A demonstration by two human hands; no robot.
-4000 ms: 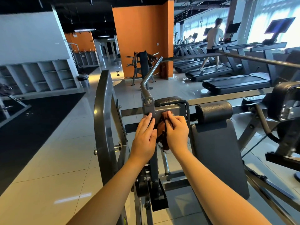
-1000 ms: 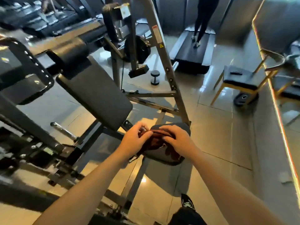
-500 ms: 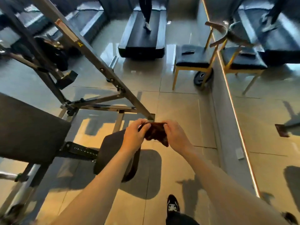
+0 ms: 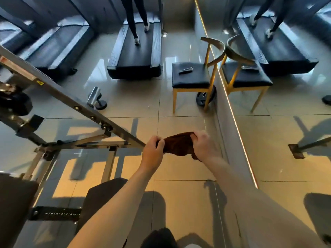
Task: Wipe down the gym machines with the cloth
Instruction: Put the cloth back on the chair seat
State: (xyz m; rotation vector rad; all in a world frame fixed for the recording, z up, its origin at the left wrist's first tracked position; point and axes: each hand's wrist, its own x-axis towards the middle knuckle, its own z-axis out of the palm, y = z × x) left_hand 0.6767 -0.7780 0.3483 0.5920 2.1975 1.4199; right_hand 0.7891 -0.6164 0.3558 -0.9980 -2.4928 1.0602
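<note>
- The cloth (image 4: pixel 179 144) is dark brown with a fuzzy, towel-like surface. It is stretched in the air between our two hands, a little above the middle of the view, with the tiled floor (image 4: pixel 179 120) behind it. Both of its ends are hidden inside our fingers.
- Our left hand (image 4: pixel 153 153) grasps the cloth's end at 9 o'clock, fingers curled over it and thumb on top.
- Our right hand (image 4: pixel 204 147) clenches the end at 3 o'clock. This hand is blurred, and a small tail of cloth hangs under its wrist.
- The steel bar (image 4: pixel 71 102) of the gym machine comes down from 10 o'clock toward the left hand. It is flat-sided brushed metal with bolts and a yellow triangle sticker. Its lower end is hidden behind that hand, so we cannot tell whether the cloth touches it.
- At 7 o'clock from the cloth is the seat pad (image 4: pixel 100 199), dark, smooth and rounded, partly covered by our left forearm.
- A larger pad (image 4: pixel 14 197) is cut off by the left edge.
- At 12 to 1 o'clock stands a chair (image 4: pixel 191 76) with a black cushioned seat, thin yellow legs and a curved back. The flat item on its seat is too small to identify.
- A round black weight plate (image 4: pixel 202 98) is half hidden behind the chair's leg.
- The mirror (image 4: pixel 286 122) on the right repeats the chair.
- At 12 o'clock is a treadmill (image 4: pixel 136 67) with a black belt. Of the person (image 4: pixel 133 18) on it we see only the legs, cut off by the top edge.
</note>
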